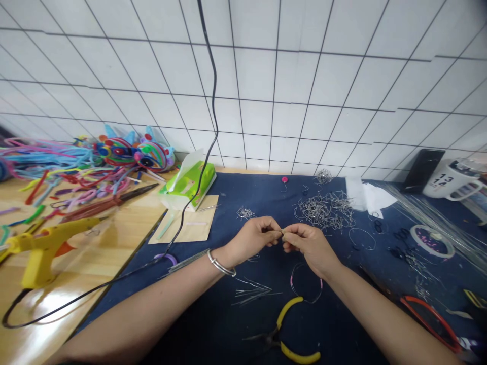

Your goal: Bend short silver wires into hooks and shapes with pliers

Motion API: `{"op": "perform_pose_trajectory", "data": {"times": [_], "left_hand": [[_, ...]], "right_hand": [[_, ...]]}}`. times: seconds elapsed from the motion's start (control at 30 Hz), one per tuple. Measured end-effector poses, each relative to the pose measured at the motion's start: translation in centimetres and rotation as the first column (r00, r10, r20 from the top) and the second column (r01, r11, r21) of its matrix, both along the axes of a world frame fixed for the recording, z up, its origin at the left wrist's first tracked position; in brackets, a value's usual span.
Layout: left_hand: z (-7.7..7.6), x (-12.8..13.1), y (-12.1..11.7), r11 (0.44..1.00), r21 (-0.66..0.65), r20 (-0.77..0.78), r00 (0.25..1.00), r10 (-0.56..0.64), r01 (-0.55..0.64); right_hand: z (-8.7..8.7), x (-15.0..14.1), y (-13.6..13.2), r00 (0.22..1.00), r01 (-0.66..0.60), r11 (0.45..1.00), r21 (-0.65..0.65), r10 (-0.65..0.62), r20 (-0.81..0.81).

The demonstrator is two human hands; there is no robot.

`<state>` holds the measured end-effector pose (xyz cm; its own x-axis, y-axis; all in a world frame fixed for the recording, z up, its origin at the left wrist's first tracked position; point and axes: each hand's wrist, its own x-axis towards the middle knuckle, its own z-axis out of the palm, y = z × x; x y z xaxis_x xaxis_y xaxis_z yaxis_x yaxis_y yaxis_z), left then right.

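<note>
My left hand [262, 234] and my right hand [304, 241] meet fingertip to fingertip over the dark blue cloth [213, 324]. Both are closed in a pinch. Whatever sits between the fingertips is too small to make out. A wire ring with pink parts [292, 280] lies below my right hand. Nearer to me are pliers with yellow handles [291, 306], jaws pointing left. Short straight wires [253, 292] are spread beneath my left wrist. Beyond my right hand is a tangled heap of small bent wires [323, 209], with a smaller pile [245, 213] beyond my left hand.
A yellow glue gun [41, 248] and colourful pipe cleaners [68, 177] lie on the wooden surface at left. A black cord [215, 101] hangs across a green tissue pack [190, 185]. On the right are long wires [449, 223], a white mug [449, 182], a phone [423, 170] and a round dish [431, 242].
</note>
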<state>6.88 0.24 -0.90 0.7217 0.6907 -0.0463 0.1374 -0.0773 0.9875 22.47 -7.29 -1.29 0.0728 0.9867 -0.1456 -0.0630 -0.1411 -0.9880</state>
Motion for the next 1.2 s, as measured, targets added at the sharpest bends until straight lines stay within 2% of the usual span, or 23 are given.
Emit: {"op": "perform_pose_trajectory", "data": {"times": [0.07,0.17,0.23,0.3,0.37,0.43,0.5,0.6,0.73,0.83,0.93,1.1,1.2], "left_hand": [[0.8,-0.9,1.3,0.993,0.086,-0.106,0.991,-0.077,0.086],[2.0,-2.4,2.9,0.934,0.214,-0.287,0.933,-0.219,0.285],[2.6,-3.2,3.6,0.880,0.214,-0.386,0.864,-0.324,0.425],[2.8,-3.6,3.9,0.832,0.219,-0.455,0.808,-0.375,0.510],[2.7,-3.7,4.0,0.778,0.253,-0.522,0.758,-0.391,0.575],[2.4,-3.7,3.9,0.717,0.302,-0.588,0.715,-0.378,0.628],[2.2,-3.6,3.7,0.667,0.355,-0.635,0.693,-0.343,0.655],[2.3,-3.5,3.5,0.619,0.435,-0.662,0.698,-0.272,0.654],[3.2,-3.6,3.1,0.593,0.488,-0.659,0.716,-0.230,0.640],[3.8,-3.6,2.5,0.565,0.435,-0.644,0.681,-0.348,0.701],[4.1,-3.5,2.0,0.545,0.360,-0.623,0.630,-0.465,0.758],[4.1,-3.3,1.9,0.595,0.217,-0.557,0.599,-0.575,0.774],[3.8,-3.2,1.8,0.624,0.253,-0.546,0.642,-0.539,0.739]], "right_hand": [[0.3,0.2,0.1,0.998,-0.012,1.000,-0.013,0.013,0.068],[0.9,0.4,0.0,0.949,-0.109,0.994,-0.024,0.112,0.295],[1.4,0.2,-0.3,0.845,-0.288,0.957,-0.039,0.273,0.459],[1.7,-0.3,-0.7,0.714,-0.457,0.887,-0.067,0.410,0.568],[1.7,-1.0,-1.2,0.583,-0.571,0.816,-0.089,0.479,0.656],[1.5,-1.8,-1.7,0.475,-0.632,0.769,-0.095,0.481,0.737],[1.0,-2.5,-2.1,0.399,-0.643,0.760,-0.097,0.440,0.805],[0.4,-3.2,-2.5,0.331,-0.632,0.766,-0.115,0.401,0.854],[0.0,-3.3,-2.6,0.296,-0.648,0.750,-0.129,0.404,0.866],[0.4,-2.7,-2.4,0.306,-0.654,0.744,-0.140,0.429,0.850],[1.3,-2.0,-1.8,0.358,-0.633,0.759,-0.156,0.465,0.810],[2.3,-0.6,-0.7,0.423,-0.539,0.826,-0.162,0.432,0.796],[2.4,-0.1,-0.4,0.430,-0.500,0.857,-0.127,0.373,0.822]]}}
